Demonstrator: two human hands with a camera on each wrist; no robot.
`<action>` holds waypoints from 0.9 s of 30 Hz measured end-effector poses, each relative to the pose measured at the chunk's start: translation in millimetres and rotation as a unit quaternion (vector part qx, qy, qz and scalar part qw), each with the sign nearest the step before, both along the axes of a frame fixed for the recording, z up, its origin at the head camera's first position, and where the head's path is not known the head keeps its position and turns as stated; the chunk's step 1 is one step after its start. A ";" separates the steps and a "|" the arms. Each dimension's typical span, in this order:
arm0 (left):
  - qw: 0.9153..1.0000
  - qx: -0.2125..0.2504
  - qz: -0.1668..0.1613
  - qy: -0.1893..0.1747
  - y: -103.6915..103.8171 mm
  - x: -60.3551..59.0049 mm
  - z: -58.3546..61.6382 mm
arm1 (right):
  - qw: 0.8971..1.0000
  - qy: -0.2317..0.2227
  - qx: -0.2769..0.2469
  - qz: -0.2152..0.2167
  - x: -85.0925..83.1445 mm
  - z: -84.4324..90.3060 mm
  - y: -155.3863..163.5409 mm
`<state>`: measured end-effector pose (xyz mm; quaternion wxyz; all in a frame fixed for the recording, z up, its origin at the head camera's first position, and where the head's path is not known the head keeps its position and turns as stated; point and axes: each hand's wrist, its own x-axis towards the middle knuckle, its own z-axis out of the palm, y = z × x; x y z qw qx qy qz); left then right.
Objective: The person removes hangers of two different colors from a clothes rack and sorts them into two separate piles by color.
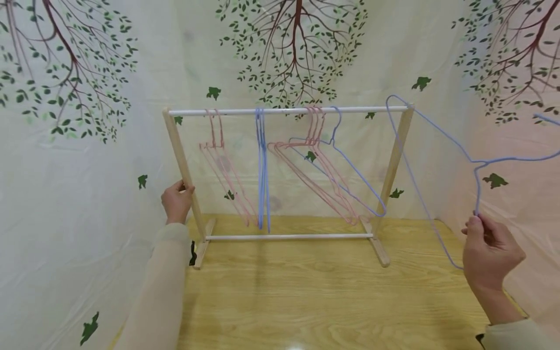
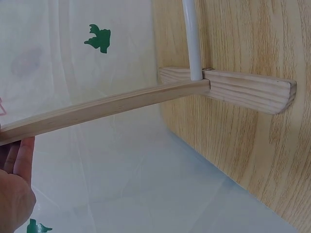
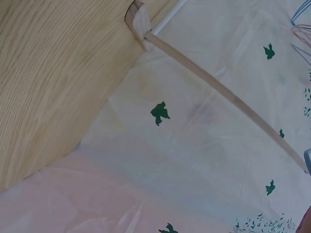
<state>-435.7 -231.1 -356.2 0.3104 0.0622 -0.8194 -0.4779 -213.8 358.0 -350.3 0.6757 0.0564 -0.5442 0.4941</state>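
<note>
Rack (image 1: 395,160) sits on the wooden table (image 1: 315,301), printed sheet behind. Left hand (image 1: 176,201) grips the left upright (image 1: 183,170) about halfway up, fingers curled round it; left wrist view shows the same post (image 2: 107,108) running to its foot.

Rail (image 1: 288,111), going left to right: pink hangers (image 1: 225,180), blue hangers (image 1: 261,170) hanging edge-on, more pink ones (image 1: 315,180), then one blue hanger (image 1: 350,177) with its hook on the rail.

Right of the rack: loose blue hanger (image 1: 437,160), off the rail, in the air past the right upright. Right hand (image 1: 492,253) pinches it at the neck, just under where the shoulders meet. Hook (image 1: 395,99) points left, just beside the top of the right post. Long axis runs roughly left-right, tilted; one arm goes off frame right. Right wrist view shows rack and sheet only.

Handling, my read: thin wire, very light, springy, flexes if squeezed at the arms. Coating looks grippy enough. Neck is the stiffest place to hold and gives the best control of the hook, so current grip looks right. Long arms could snag the neighbours.
</note>
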 end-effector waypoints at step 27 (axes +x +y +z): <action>1.000 0.000 -0.015 0.000 -4.0 -0.7 0.9 | 0.968 -0.212 0.006 -0.136 10.0 -54.6 63.2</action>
